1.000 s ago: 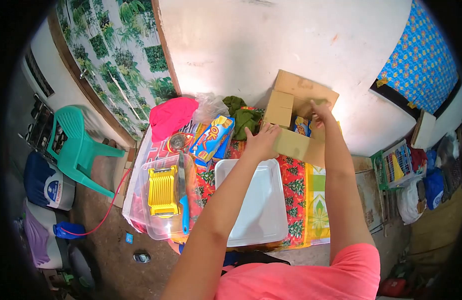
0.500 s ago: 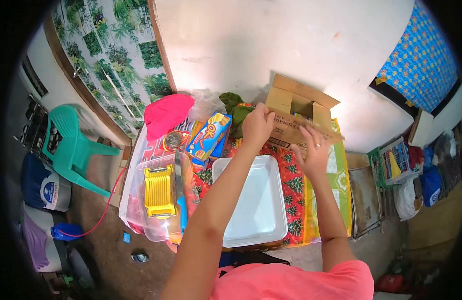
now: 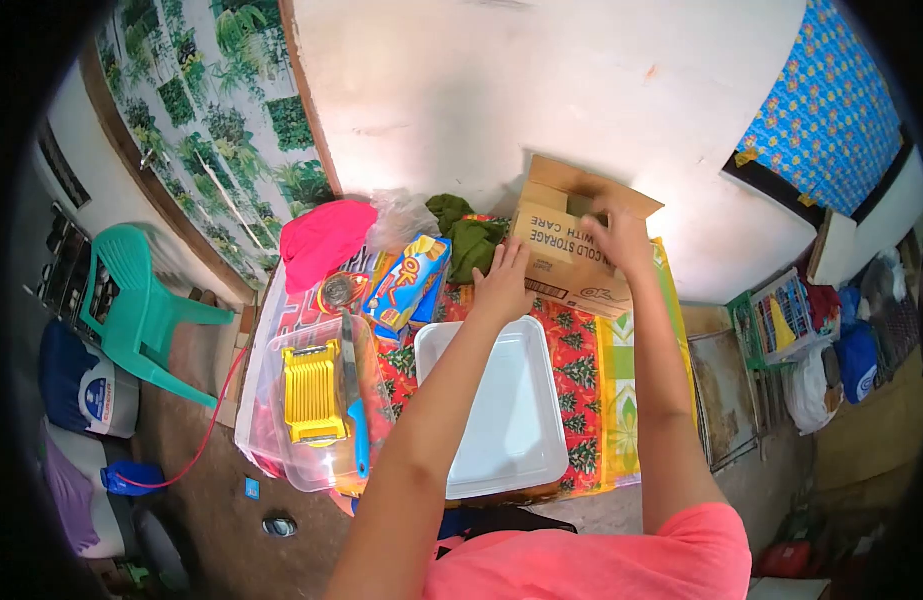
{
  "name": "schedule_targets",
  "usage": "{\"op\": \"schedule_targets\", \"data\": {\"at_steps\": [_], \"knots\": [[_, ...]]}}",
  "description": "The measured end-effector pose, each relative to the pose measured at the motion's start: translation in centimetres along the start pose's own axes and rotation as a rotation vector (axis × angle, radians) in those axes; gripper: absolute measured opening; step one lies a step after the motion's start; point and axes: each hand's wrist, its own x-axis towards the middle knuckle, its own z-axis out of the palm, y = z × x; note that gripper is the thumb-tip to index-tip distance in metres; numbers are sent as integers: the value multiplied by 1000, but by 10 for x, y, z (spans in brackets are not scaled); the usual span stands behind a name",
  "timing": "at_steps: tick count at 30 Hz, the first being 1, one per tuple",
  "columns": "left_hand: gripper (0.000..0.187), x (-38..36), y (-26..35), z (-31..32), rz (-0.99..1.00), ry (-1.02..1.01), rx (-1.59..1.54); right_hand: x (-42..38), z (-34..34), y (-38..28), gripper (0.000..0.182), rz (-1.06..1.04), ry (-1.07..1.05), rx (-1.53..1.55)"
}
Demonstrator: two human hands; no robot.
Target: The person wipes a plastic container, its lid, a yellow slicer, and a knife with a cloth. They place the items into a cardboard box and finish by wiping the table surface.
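Observation:
An open cardboard box [image 3: 572, 262] with printed lettering stands at the back of the table against the wall. My left hand [image 3: 504, 285] rests against its left front corner, fingers stretched out. Over the box's opening is my right hand [image 3: 619, 238], thumb and fingers apart; its fingertips are partly hidden at the opening, and the box's contents cannot be made out. In front of the box lies a white plastic tub [image 3: 502, 410]. To the left, a clear plastic container [image 3: 292, 465] carries a yellow slicer [image 3: 315, 393] and a blue-handled knife [image 3: 359, 425].
Behind the container are a blue biscuit pack [image 3: 410, 285], a round metal-topped jar [image 3: 338, 291], a pink cloth [image 3: 327, 238] and a green cloth [image 3: 475, 246]. A green plastic chair [image 3: 147, 310] stands left. Baskets and bags [image 3: 782, 325] sit at right.
The box's front flap has gone from folded outward to upright. My left hand has slid down to the box's corner, and my right hand has risen from the front flap to the opening.

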Motion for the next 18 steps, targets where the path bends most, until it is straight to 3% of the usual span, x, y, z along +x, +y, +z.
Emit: {"op": "schedule_targets", "data": {"at_steps": [1,4,7,10,13,16,18], "knots": [[83,1,2,1,-14,5,6,13,6,12,69,-151,305,-75],[80,-6,7,-8,-14,40,102,34,10,11,86,-162,486,-427],[80,-9,9,-18,-24,6,159,26,-16,-19,104,50,-351,-134],[80,0,6,-11,-21,6,167,-16,49,-19,112,-112,-192,-455],[86,1,8,-11,-33,-15,-22,-33,70,-17,112,-132,33,-417],[91,-8,4,-5,-162,117,-343,-30,72,-5,109,-149,42,-396],[92,-6,-21,10,-77,115,-337,-26,65,7,110,-114,-18,-390]]}}
